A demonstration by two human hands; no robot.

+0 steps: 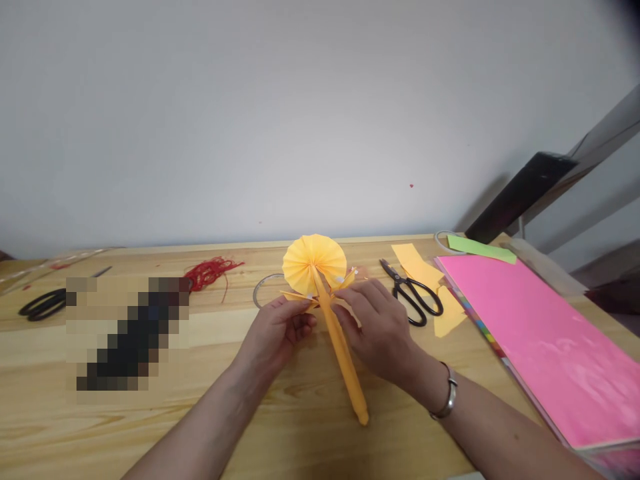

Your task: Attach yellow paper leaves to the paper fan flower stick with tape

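A round pleated fan of yellow paper (314,261) stands above the top of a rolled orange paper stick (345,357), which slants down toward the front right. My left hand (280,328) pinches a folded yellow paper piece (295,297) on the left of the stick, just below the fan. On the right side, my right hand (373,320) has its fingertips closed on another folded yellow piece (346,281) by the stick. Small white patches show on both folded pieces. The fingers partly hide where the pieces meet the stick.
Black-handled scissors (413,293) and orange paper scraps (417,265) lie right of my hands. Farther right are pink sheets (545,347) and a green strip (483,249). Red threads (213,272), a pixelated dark object (133,340) and other scissors (45,305) lie left.
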